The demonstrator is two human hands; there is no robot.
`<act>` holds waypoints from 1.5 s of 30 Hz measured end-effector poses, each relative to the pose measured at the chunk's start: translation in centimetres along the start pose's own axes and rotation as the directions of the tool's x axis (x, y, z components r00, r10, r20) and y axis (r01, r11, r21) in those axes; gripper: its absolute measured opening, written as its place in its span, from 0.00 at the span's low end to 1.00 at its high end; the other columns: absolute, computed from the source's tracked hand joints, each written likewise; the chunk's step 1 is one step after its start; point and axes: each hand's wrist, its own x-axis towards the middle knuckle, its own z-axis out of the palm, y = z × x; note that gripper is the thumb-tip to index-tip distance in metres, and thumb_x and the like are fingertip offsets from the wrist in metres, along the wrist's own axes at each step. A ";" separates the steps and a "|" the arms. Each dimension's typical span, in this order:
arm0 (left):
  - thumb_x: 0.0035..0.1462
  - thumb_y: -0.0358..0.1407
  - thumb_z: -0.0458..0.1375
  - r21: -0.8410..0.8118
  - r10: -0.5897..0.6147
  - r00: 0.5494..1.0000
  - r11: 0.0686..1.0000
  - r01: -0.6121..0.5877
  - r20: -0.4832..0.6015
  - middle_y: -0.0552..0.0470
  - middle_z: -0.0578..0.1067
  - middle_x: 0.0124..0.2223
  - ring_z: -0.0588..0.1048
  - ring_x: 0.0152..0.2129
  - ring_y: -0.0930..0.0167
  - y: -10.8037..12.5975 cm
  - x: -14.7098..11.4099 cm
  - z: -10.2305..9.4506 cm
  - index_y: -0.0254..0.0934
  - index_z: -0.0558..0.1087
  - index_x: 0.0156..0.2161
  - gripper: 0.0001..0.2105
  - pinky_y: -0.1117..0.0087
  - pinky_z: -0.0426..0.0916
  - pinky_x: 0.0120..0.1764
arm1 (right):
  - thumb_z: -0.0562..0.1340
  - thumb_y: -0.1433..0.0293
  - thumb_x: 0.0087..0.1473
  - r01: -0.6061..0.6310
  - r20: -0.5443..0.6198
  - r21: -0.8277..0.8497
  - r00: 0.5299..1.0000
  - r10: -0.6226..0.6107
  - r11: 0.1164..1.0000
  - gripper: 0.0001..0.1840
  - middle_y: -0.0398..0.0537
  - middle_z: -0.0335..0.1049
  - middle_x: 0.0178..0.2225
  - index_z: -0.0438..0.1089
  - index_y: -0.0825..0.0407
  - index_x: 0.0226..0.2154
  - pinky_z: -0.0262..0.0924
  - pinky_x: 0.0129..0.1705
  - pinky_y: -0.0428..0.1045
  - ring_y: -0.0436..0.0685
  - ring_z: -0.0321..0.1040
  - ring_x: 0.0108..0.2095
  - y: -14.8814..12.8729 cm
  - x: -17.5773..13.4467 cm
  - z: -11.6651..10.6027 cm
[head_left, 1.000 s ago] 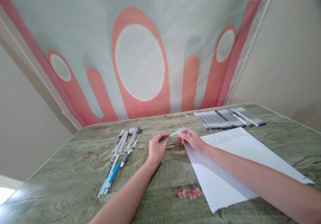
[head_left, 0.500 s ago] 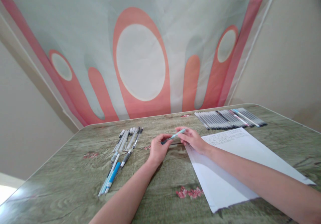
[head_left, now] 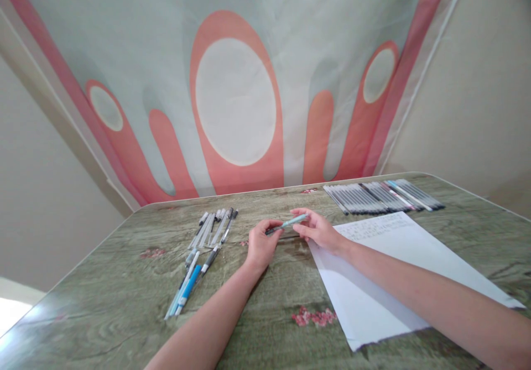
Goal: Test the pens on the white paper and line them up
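Observation:
Above the middle of the table, a light-blue pen (head_left: 295, 220) with a dark lower end lies slanted between my two hands. My left hand (head_left: 262, 244) pinches its dark end between thumb and fingers. Around the light-blue end are the fingers and thumb of my right hand (head_left: 317, 230), closed loosely on it; their exact contact is hard to make out. Under my right wrist and forearm lies a white sheet of paper (head_left: 385, 292) with lines of small handwriting near its far edge.
A tight row of pens (head_left: 381, 197) lies at the far right, mostly clear with dark ends. On the left is a looser group of pens (head_left: 212, 229), and nearer me a small pile with a thick blue pen (head_left: 189, 287). The table (head_left: 124, 303) has a wood-grain, flower-printed top.
The pen has turned slightly and lies flatter between my hands. Both hands stay in nearly the same place, and the view has shifted a little.

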 end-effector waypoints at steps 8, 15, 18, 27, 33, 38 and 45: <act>0.46 0.29 0.57 0.037 0.074 0.997 0.997 -0.074 -0.012 0.54 0.76 0.30 0.73 0.28 0.72 -0.4 0.2 -0.1 0.38 0.75 0.31 0.06 0.72 0.65 0.35 | 0.62 0.57 0.44 -0.055 -0.064 -0.117 0.997 0.048 0.992 0.16 0.37 0.59 0.15 0.67 0.54 0.26 0.49 0.19 0.42 0.44 0.53 0.16 -0.3 -0.1 -0.1; 0.46 0.29 0.57 0.058 0.045 0.998 0.997 -0.042 -0.052 0.54 0.76 0.31 0.73 0.29 0.72 -1.2 0.3 -0.2 0.38 0.74 0.32 0.07 0.71 0.65 0.36 | 0.63 0.62 0.43 0.010 -0.059 -0.063 0.998 -0.014 0.998 0.19 0.38 0.63 0.25 0.63 0.50 0.39 0.53 0.19 0.41 0.45 0.58 0.20 0.1 0.0 0.0; 0.46 0.29 0.57 0.074 0.039 0.998 0.997 -0.035 -0.056 0.55 0.76 0.31 0.73 0.30 0.72 -1.7 0.5 -0.4 0.39 0.75 0.32 0.07 0.71 0.65 0.37 | 0.62 0.60 0.45 -0.018 -0.061 -0.122 0.998 0.011 0.992 0.15 0.38 0.60 0.19 0.65 0.53 0.32 0.52 0.18 0.41 0.45 0.56 0.18 0.5 0.2 -0.1; 0.45 0.28 0.58 0.188 0.084 0.994 0.980 -0.070 -0.068 0.55 0.76 0.32 0.71 0.34 0.71 -1.7 0.5 -0.6 0.41 0.75 0.33 0.08 0.68 0.62 0.41 | 0.63 0.59 0.43 -0.011 -0.047 -0.158 0.999 0.004 0.987 0.21 0.38 0.62 0.23 0.63 0.51 0.39 0.54 0.17 0.41 0.45 0.58 0.19 0.3 0.1 0.1; 0.45 0.28 0.58 0.226 0.088 0.995 0.971 -0.077 -0.040 0.54 0.75 0.31 0.70 0.35 0.69 -1.0 0.5 -1.0 0.41 0.75 0.31 0.07 0.65 0.61 0.44 | 0.60 0.56 0.45 -0.052 -0.049 -0.220 0.998 0.042 0.974 0.17 0.39 0.61 0.19 0.67 0.54 0.30 0.54 0.18 0.42 0.45 0.57 0.18 0.5 0.1 -0.1; 0.42 0.27 0.60 0.204 0.165 0.975 0.970 -0.133 -0.148 0.50 0.70 0.47 0.64 0.47 0.64 0.7 0.3 -1.2 0.43 0.68 0.47 0.23 0.59 0.53 0.52 | 0.60 0.55 0.45 -0.070 -0.072 -0.184 0.996 0.057 0.981 0.18 0.40 0.62 0.20 0.67 0.54 0.28 0.53 0.18 0.42 0.45 0.57 0.18 0.4 0.1 0.0; 0.37 0.37 0.65 -0.435 -0.275 0.934 0.887 0.154 -0.230 0.41 0.62 0.53 0.67 0.45 0.66 -0.5 0.7 0.3 0.37 0.56 0.55 0.37 0.64 0.62 0.45 | 0.60 0.54 0.45 -0.055 -0.144 -0.058 0.989 0.046 0.997 0.18 0.38 0.59 0.18 0.66 0.54 0.27 0.49 0.19 0.43 0.45 0.54 0.16 0.4 0.3 -0.3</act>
